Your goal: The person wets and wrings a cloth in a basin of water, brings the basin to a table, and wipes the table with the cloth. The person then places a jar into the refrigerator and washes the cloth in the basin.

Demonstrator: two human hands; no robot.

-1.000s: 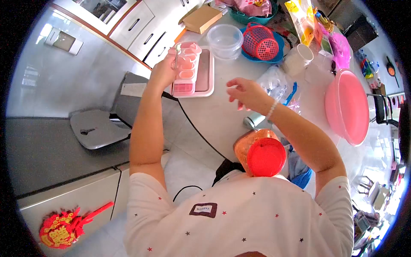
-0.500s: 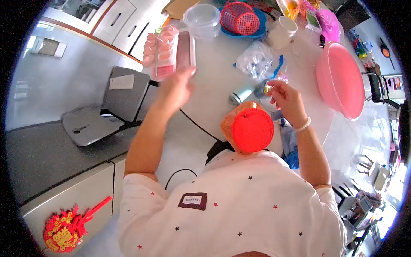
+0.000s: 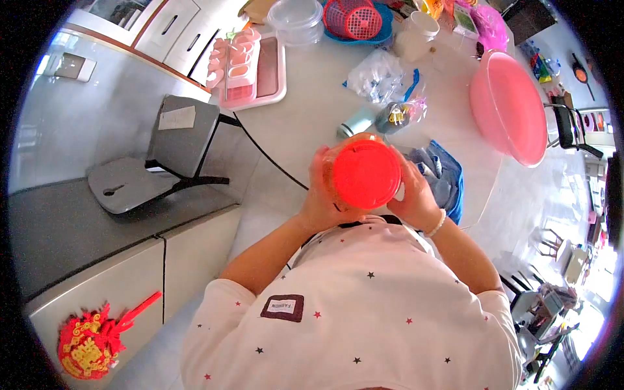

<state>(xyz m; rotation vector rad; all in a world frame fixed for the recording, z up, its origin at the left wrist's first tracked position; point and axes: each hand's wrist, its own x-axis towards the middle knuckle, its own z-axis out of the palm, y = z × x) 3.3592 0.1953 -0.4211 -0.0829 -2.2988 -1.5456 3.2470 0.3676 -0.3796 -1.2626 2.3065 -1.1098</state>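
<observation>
A jar with a round red lid (image 3: 366, 174) stands close to my chest, its lid facing up at me and orange contents showing at the rim. My left hand (image 3: 320, 195) is wrapped round its left side. My right hand (image 3: 416, 196) grips the other side, with a beaded bracelet at the wrist. Most of the jar's body is hidden under the lid and behind my hands. Just beyond it lie a pale green cylinder (image 3: 357, 122) and a dark round item (image 3: 394, 117). A blue-edged cloth bundle (image 3: 439, 175) rests beside my right hand.
A pink mould set on a tray (image 3: 276, 88) is at the back left. Clear tubs (image 3: 296, 23), a red basket (image 3: 353, 19), a plastic bag (image 3: 377, 77) and a white jar (image 3: 416, 36) stand farther back. A pink basin (image 3: 510, 107) is at right; a black cable (image 3: 266, 155) crosses the table.
Both hands have come down and inward from above the table and closed round the red-lidded jar. The whole view has shifted slightly.
</observation>
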